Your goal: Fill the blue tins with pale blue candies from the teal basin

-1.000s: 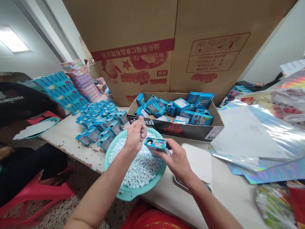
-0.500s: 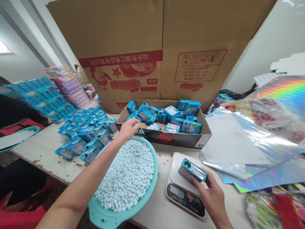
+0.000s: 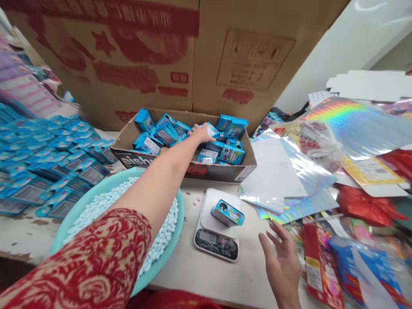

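Note:
My left hand (image 3: 202, 134) reaches across the basin into an open cardboard tray box (image 3: 193, 112). Its fingers are closed around a small blue box (image 3: 210, 128) lying among others like it; the fingertips are partly hidden. A turquoise basin (image 3: 180, 214) full of pale blue tablets (image 3: 163, 236) stands below my forearm. On the white kitchen scale (image 3: 206, 214) rests one blue box (image 3: 228, 213), its round hole facing up. My right hand (image 3: 283, 262) is off to the right of the scale, fingers apart, holding nothing.
Many blue boxes (image 3: 64, 159) stand in rows at left. A large brown carton (image 3: 206, 56) rises behind the tray box. White and holographic sheets (image 3: 273, 171) lie at right, above colourful plastic packages (image 3: 363, 266).
My right hand has let go of the blue box on the scale and drawn back right. My left hand has moved from the tray box's front edge to the boxes inside. The view has shifted.

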The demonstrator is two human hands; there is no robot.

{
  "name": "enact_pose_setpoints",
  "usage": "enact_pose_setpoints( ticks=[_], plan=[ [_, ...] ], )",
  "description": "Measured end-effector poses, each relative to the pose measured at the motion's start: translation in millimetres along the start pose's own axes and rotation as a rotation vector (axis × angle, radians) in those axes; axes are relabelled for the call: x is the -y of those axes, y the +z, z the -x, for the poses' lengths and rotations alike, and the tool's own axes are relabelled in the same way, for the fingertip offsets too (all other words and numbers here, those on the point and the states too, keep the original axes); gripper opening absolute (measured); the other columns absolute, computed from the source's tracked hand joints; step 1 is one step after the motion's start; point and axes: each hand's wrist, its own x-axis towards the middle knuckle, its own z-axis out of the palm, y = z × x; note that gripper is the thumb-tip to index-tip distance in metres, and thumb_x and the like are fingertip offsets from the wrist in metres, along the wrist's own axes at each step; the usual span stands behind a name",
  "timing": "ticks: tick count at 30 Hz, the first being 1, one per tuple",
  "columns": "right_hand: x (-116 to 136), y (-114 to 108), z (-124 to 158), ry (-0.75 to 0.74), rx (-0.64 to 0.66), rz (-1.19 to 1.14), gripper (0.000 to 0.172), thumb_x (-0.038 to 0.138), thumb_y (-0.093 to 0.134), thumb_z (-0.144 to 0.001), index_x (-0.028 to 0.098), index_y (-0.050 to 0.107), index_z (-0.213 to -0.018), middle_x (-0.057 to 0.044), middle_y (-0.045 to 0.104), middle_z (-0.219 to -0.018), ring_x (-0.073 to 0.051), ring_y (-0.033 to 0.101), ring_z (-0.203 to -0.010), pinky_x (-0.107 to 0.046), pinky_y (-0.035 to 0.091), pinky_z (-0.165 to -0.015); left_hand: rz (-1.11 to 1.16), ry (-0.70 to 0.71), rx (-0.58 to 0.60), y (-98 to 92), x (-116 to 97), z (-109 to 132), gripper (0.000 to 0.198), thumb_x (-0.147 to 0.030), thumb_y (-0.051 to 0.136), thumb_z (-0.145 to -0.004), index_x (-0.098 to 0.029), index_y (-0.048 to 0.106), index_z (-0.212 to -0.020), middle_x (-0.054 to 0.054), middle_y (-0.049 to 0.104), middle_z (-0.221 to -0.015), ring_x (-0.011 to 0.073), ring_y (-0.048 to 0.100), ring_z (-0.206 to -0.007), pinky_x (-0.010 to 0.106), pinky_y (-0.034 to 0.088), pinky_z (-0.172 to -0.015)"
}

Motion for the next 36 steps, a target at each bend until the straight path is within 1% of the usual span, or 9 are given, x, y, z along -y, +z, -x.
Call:
enact_pose_setpoints(
  ticks=[4,7,12,17,21,26,30,33,36],
  plan=[
    [4,-9,0,-0.029,-0.037,-0.01,0.046,0.04,0.07,-0.075,0.022,0.056,-0.115,-0.011,0.055,-0.121,-0.026,0.058,-0.107,-0.049,0.051,-0.09,-0.006,-0.038,-0.011,-8.6,10,-10,0.103,-0.048,0.082,-0.056,-0.022,0.03,-0.141,0.018,0.028,-0.143,0.0408,0.023,-0.134,0.056,0.026,-0.108],
    [15,-7,-6,-0.057,-0.068,-0.104,0.04,0.034,0.072,-0.075,0.023,0.059,-0.111,-0.009,0.057,-0.116,-0.023,0.059,-0.103,-0.046,0.052,-0.089,0.047,0.133,-0.162,-38.4,11,18,0.101,-0.044,0.084,-0.055,-0.019,0.033,-0.139,0.013,0.025,-0.141,0.0389,0.016,-0.134,0.055,0.02,-0.112],
    [56,4,-26,-0.095,-0.072,-0.38,0.038,0.032,0.073,-0.075,0.023,0.063,-0.111,-0.008,0.062,-0.113,-0.023,0.061,-0.103,-0.042,0.051,-0.09,0.134,0.719,-0.226,-87.2,-9,140,0.097,-0.036,0.083,-0.057,-0.025,0.034,-0.14,0.011,0.029,-0.138,0.0342,0.024,-0.132,0.05,0.023,-0.114],
    [92,11,-30,0.018,0.191,-0.742,0.054,0.064,0.066,-0.071,0.023,0.066,-0.106,-0.01,0.066,-0.109,-0.029,0.063,-0.102,-0.043,0.055,-0.081,0.215,1.243,0.114,-68.1,-36,253,0.074,-0.027,0.074,-0.067,-0.032,0.045,-0.135,0.009,0.034,-0.141,0.0334,0.03,-0.133,0.052,0.027,-0.11],
    [77,-8,-13,0.141,0.186,-0.551,0.052,0.052,0.068,-0.071,0.021,0.062,-0.113,-0.011,0.069,-0.102,-0.032,0.065,-0.096,-0.047,0.054,-0.081,0.548,1.151,0.297,-42.4,-36,278,0.066,-0.02,0.079,-0.06,-0.03,0.06,-0.122,0.009,0.047,-0.136,0.0338,0.039,-0.13,0.046,0.032,-0.108],
    [27,-34,32,0.185,0.326,-0.365,0.049,0.041,0.078,-0.063,0.022,0.063,-0.106,-0.006,0.071,-0.085,-0.026,0.068,-0.072,-0.038,0.057,-0.065,0.725,0.79,0.333,-2.7,-11,255,0.073,-0.025,0.089,-0.04,-0.028,0.066,-0.11,0.01,0.059,-0.122,0.0333,0.05,-0.117,0.04,0.04,-0.099],
    [14,-2,76,0.045,0.633,-0.282,0.033,0.037,0.072,-0.072,0.024,0.065,-0.102,-0.005,0.071,-0.094,-0.024,0.068,-0.082,-0.035,0.057,-0.075,0.536,0.666,0.474,30.0,1,234,0.033,-0.02,0.08,-0.053,-0.025,0.067,-0.082,0.005,0.065,-0.09,0.0266,0.059,-0.091,0.031,0.043,-0.087],
    [9,23,94,-0.184,0.661,-0.217,0.031,0.031,0.068,-0.076,0.025,0.065,-0.106,-0.006,0.069,-0.104,-0.024,0.066,-0.097,-0.036,0.055,-0.086,0.465,0.691,0.399,31.0,5,236,0.023,-0.02,0.076,-0.06,-0.024,0.064,-0.079,0.003,0.063,-0.081,0.0232,0.059,-0.08,0.027,0.043,-0.076],
    [4,25,89,-0.262,0.553,-0.131,0.049,0.035,0.074,-0.071,0.026,0.06,-0.117,-0.008,0.064,-0.114,-0.026,0.063,-0.102,-0.04,0.055,-0.086,0.489,0.701,0.249,14.4,14,253,0.026,-0.025,0.075,-0.066,-0.025,0.064,-0.089,0.002,0.065,-0.086,0.0212,0.059,-0.08,0.025,0.041,-0.071]
  ],
)
